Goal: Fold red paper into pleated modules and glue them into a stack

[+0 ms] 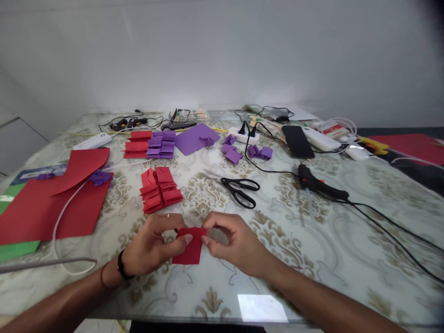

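Observation:
A small piece of red paper (187, 254) is pinched between my two hands near the front of the table. My left hand (157, 243) grips its left side and top, thumb lying on the paper. At its right edge, my right hand (231, 243) pinches it between thumb and fingertips. Just beyond my hands lies a group of folded red paper pieces (160, 190). Scissors (239, 187) with black handles rest beyond my right hand, blades partly spread and pointing left.
Folded purple pieces (161, 144) sit farther back, by a purple sheet (194, 139). Red sheets (52, 208) and a white cable (60, 222) are on the left. A black glue gun (321, 185) with its cord, a phone (297, 142) and a power strip (243, 135) occupy the right and back.

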